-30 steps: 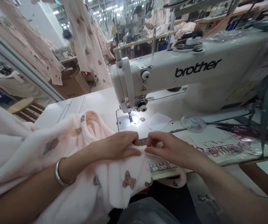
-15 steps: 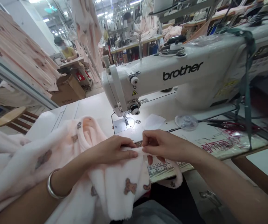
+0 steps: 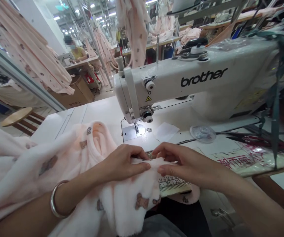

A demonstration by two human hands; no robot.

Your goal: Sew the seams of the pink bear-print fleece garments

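Note:
Soft pale-pink fleece fabric [image 3: 129, 197] with brown bear prints is bunched over the table's front edge and hangs down. My left hand [image 3: 125, 163] is closed on its upper edge, thumb on top and fingertips tucked behind. Just to the right, my right hand [image 3: 183, 163] has the fabric's edge between its thumb and curled fingers; the index finger is raised off it. Beyond both hands stands a white sewing machine [image 3: 166, 85]. Its presser foot [image 3: 137, 128] is lit, with no fabric under it.
A printed ruler strip [image 3: 172, 184] runs along the table edge. Right of the needle lie a white scrap [image 3: 166, 131], a clear round disc [image 3: 202, 134] and dark scissors [image 3: 245, 138]. A wooden stool [image 3: 18, 117] stands left. A co-worker [image 3: 76, 51] sits at another machine behind.
My right hand's fingers have loosened from a tight pinch and spread over the fabric edge. My left hand keeps its hold. The view has shifted slightly left.

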